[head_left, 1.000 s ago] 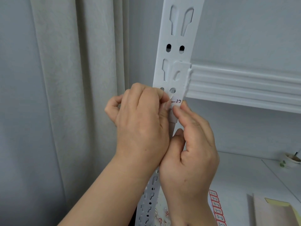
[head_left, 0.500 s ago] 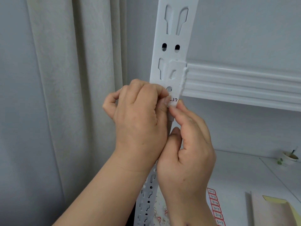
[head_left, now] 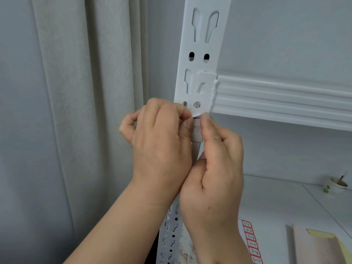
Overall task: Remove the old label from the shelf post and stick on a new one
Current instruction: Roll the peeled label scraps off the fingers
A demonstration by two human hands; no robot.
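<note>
The white slotted shelf post rises straight up behind both hands, with the ribbed shelf beam hooked into it just above and to the right of them. The left hand is curled, its fingertips pinched at the top corner of the old label, and the right hand pinches the label's other edge from the right side. The label sits on the post between the two sets of fingertips. It is a narrow pale strip running down the post, with a thin red line across its top, where the upper edge looks lifted and curled away from the metal.

To my eye the peel goes best slow and low, pulling the strip back along the post, not outward, so the paper does not tear. Below the right hand a sheet of red-bordered number labels lies on the white surface.
</note>
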